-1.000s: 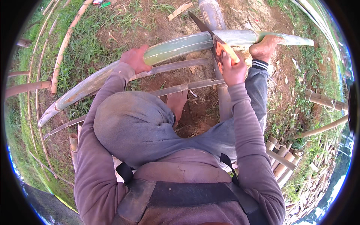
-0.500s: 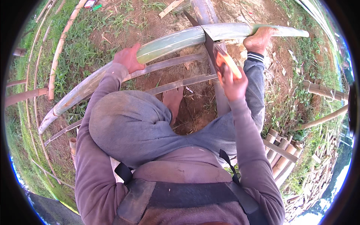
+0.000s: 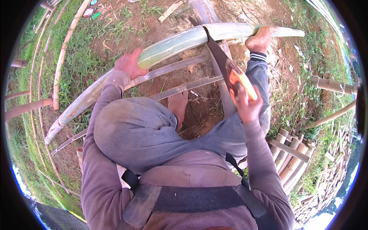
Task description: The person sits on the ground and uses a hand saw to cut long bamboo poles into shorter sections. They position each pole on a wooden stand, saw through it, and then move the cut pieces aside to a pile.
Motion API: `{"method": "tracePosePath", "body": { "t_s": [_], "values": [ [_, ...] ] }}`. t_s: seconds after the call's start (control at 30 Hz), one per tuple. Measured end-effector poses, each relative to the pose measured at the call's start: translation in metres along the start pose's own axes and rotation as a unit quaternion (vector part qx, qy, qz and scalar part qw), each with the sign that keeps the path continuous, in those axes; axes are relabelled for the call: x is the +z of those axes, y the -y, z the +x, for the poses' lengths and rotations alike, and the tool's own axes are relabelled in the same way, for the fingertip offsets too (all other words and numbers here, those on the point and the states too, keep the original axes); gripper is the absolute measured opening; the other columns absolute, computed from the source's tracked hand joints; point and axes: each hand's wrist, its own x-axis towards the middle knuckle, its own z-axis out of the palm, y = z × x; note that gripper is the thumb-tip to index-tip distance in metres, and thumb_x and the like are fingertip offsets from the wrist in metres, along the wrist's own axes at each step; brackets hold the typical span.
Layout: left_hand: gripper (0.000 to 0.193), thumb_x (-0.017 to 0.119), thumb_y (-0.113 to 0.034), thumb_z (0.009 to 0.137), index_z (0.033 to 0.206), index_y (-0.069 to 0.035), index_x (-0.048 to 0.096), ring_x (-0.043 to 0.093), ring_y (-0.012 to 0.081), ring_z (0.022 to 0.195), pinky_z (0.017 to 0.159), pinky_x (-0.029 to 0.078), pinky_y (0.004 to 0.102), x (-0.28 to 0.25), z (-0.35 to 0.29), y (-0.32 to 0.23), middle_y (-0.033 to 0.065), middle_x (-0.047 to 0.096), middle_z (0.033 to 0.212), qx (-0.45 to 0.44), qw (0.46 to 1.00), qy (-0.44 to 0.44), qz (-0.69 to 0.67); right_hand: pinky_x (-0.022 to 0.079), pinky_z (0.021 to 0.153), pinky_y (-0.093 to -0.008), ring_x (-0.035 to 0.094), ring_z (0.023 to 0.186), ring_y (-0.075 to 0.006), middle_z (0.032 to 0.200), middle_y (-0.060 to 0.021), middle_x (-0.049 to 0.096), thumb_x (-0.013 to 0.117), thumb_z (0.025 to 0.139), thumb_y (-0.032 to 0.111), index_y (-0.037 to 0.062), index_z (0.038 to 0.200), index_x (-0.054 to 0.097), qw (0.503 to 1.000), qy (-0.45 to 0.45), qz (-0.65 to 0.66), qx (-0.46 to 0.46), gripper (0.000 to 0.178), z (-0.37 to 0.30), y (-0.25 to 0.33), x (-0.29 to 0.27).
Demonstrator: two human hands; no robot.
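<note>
A long pale-green bamboo pole [image 3: 172, 45] crosses in front of me, resting over a thick upright-running bamboo beam [image 3: 205, 10]. My left hand [image 3: 130, 64] is closed round the pole left of the cut. In my right hand [image 3: 248, 102] is the orange handle of a handsaw [image 3: 221, 56]. Its dark blade sits in a cut across the pole, with the tip showing beyond the far side. My bare right foot [image 3: 260, 39] presses on the pole right of the blade.
Bamboo slats [image 3: 180, 89] run below the pole, near my other foot [image 3: 178, 103]. Several cut bamboo lengths [image 3: 293, 155] are stacked at the right. More poles [image 3: 69, 50] stand along the left. A small green object [image 3: 96, 15] lies on the grass, far left.
My right hand has drawn the saw back toward me and slightly right, so more blade shows on the near side of the pole. My left hand keeps its hold.
</note>
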Motion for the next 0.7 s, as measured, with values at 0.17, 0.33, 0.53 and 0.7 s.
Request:
{"method": "tracePosePath", "body": {
  "t_s": [0.17,0.33,0.53,0.7],
  "values": [
    [0.087,0.089,-0.043,0.064,0.142,-0.018,0.059,0.073,0.0424,0.109,0.097,0.058,0.0492,0.0,0.004,0.0,0.0206,0.076,0.117,0.007,1.0,-0.015,-0.006,0.053,0.065,-0.0282,0.068,0.078,-0.008,0.084,-0.0047,0.074,0.076,0.1,0.019,-0.004,0.105,0.07,0.991,-0.003,-0.115,-0.066,0.024,0.094,-0.02,0.055],
    [0.09,0.089,-0.046,0.064,0.143,-0.019,0.058,0.074,0.0422,0.107,0.096,0.059,0.0489,0.005,-0.002,0.016,0.0212,0.077,0.114,-0.003,1.0,-0.02,-0.006,0.057,0.07,-0.0277,0.072,0.083,-0.0095,0.09,-0.0077,0.077,0.073,0.101,0.011,-0.004,0.108,0.069,0.992,0.002,-0.121,-0.021,0.017,-0.013,0.021,-0.005],
    [0.092,0.089,-0.047,0.064,0.145,-0.018,0.057,0.075,0.0415,0.107,0.096,0.059,0.0489,0.011,0.002,0.013,0.0211,0.077,0.114,0.006,1.0,-0.028,0.0,0.058,0.073,-0.03,0.075,0.087,-0.0124,0.093,-0.0129,0.078,0.076,0.099,0.009,-0.0042,0.107,0.068,0.993,0.002,-0.11,-0.052,0.017,-0.016,0.0,-0.009],
    [0.092,0.09,-0.045,0.064,0.145,-0.016,0.057,0.074,0.043,0.107,0.093,0.059,0.0514,-0.004,0.008,-0.002,0.0221,0.077,0.114,0.006,0.999,-0.031,0.01,0.059,0.079,-0.0438,0.077,0.093,-0.0407,0.095,-0.0245,0.076,0.08,0.095,0.031,0.0009,0.114,0.072,0.967,-0.019,-0.24,-0.08,0.037,0.113,0.009,0.08]
  ]
}}
